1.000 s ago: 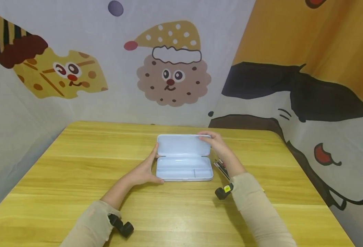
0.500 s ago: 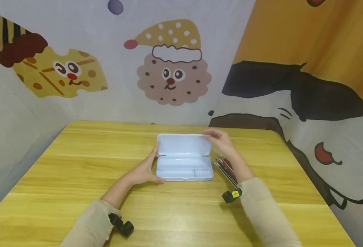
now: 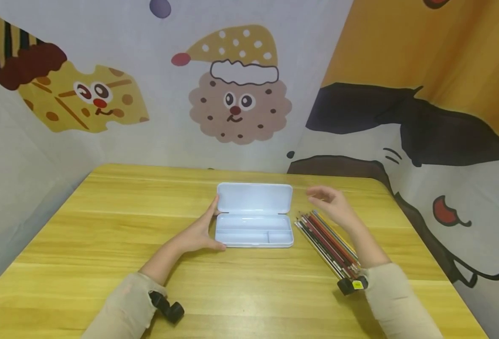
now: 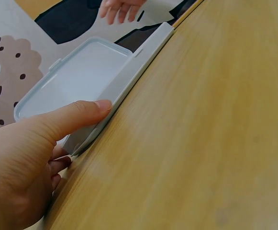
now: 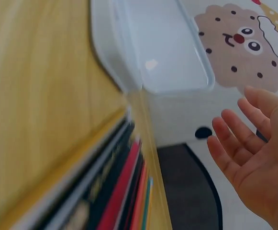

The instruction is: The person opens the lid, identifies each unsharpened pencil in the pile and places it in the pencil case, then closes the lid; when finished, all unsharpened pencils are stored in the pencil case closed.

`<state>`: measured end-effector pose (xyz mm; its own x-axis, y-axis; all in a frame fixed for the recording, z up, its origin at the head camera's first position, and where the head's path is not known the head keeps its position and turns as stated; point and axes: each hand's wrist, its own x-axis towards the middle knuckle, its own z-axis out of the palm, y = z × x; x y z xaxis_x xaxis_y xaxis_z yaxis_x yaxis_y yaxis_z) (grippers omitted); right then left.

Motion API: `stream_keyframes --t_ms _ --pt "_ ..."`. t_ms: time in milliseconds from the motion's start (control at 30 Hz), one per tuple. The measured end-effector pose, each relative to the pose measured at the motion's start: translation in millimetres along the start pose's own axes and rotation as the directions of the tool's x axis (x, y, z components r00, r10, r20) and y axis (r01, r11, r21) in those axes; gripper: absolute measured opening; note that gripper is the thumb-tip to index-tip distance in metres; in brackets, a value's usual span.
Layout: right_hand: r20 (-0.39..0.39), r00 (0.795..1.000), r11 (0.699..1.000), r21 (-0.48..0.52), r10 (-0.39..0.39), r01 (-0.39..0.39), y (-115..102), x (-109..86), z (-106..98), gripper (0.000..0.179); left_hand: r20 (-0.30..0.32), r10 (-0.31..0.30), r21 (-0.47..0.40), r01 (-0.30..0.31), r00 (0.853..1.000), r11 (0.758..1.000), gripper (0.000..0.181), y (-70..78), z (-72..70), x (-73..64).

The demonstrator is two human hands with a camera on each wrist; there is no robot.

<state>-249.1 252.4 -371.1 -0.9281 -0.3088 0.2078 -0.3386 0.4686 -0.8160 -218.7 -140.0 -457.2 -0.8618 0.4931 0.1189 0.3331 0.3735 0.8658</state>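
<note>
A pale blue pencil case (image 3: pixel 253 223) lies on the table with its lid (image 3: pixel 255 197) raised and its inner compartments bare. My left hand (image 3: pixel 196 235) grips its left end; in the left wrist view the thumb (image 4: pixel 81 115) presses on the front wall while the fingers go round behind. My right hand (image 3: pixel 331 205) hovers to the right of the lid, fingers loosely bent, holding nothing. Below it, a bundle of coloured pencils (image 3: pixel 327 245) lies slanted beside the case. The right wrist view shows the pencils close up and blurred, with the right palm and spread fingers to one side.
The wooden table (image 3: pixel 241 292) reaches back to a cloth backdrop (image 3: pixel 147 150) printed with cartoon figures. A black wrist camera (image 3: pixel 168 308) sits at the left cuff, and another wrist camera (image 3: pixel 351 285) at the right cuff overlaps the near pencil ends.
My right hand has let go of the lid's right corner and moved right, over the pencils, uncovering more of them. The left hand and the case have hardly moved.
</note>
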Motion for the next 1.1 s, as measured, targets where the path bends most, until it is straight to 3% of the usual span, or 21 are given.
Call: stream_keyframes --t_ms 200,467,567,633,733,800,967,1100 --pt "0.039 0.999 0.996 -0.093 -0.013 0.016 26 -20.4 -18 0.031 -0.001 -0.016 0.006 0.016 1.0 1.0 0.142 -1.0 0.0 0.2" --pt "0.123 0.991 0.988 -0.149 0.052 -0.033 47 -48.6 -38 0.035 -0.002 -0.005 0.008 0.005 1.0 1.0 0.142 -1.4 -0.3 1.0" --pt "0.147 0.988 0.989 -0.147 0.05 -0.028 54 -57.0 -43 0.033 -0.001 0.0 -0.003 0.0 1.0 1.0 0.14 9.8 -1.5 -2.0" --pt "0.163 0.985 0.988 -0.149 0.056 -0.031 59 -61.1 -47 0.032 0.0 -0.005 0.001 0.005 1.0 1.0 0.14 9.4 -1.5 -2.3" --pt "0.2 0.977 0.988 -0.144 0.079 -0.051 65 -64.9 -52 0.033 0.003 -0.025 0.011 0.025 1.0 1.0 0.14 8.5 -1.5 -2.1" --pt "0.229 0.968 0.988 -0.136 0.107 -0.077 69 -66.2 -56 0.034 0.001 -0.026 0.025 0.026 1.0 0.999 0.142 -2.6 -0.3 0.6" --pt "0.311 0.937 0.986 -0.105 0.156 -0.129 77 -66.5 -62 0.038 -0.001 -0.028 0.024 0.028 1.0 0.999 0.142 -2.8 -0.1 1.1" --pt "0.342 0.925 0.985 -0.1 0.167 -0.141 82 -65.3 -64 0.038 0.002 -0.029 0.016 0.029 1.0 0.999 0.142 -1.4 0.3 1.4"
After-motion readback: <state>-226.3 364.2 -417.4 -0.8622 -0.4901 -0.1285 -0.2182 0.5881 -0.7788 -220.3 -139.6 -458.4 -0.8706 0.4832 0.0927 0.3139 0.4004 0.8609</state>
